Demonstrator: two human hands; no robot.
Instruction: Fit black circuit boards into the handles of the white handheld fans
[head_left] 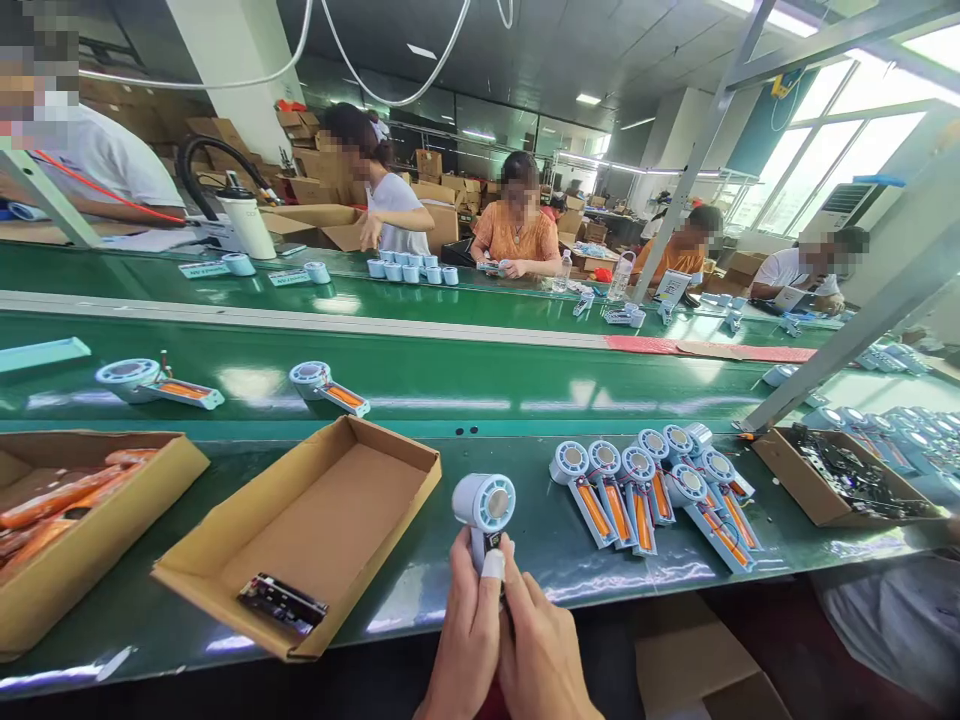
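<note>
A light blue handheld fan [484, 500] with a round vented head stands upright in front of me, above the bench's near edge. My left hand [466, 625] is closed round its handle from the left. From the right, my right hand [536, 635] closes on the same handle, its thumb and fingers pressed near the top. A small dark piece [492, 541] shows at the handle just under the head. White wrapping covers one thumb tip. Most of the handle is hidden by my fingers.
Left of my hands stands a cardboard tray [375, 480] with black circuit boards [281, 600]. Another box [150, 500] holds orange battery packs. Several opened fans [637, 480] lie to the right, beside a box of black parts [840, 490]. Co-workers sit beyond the green conveyor [480, 370].
</note>
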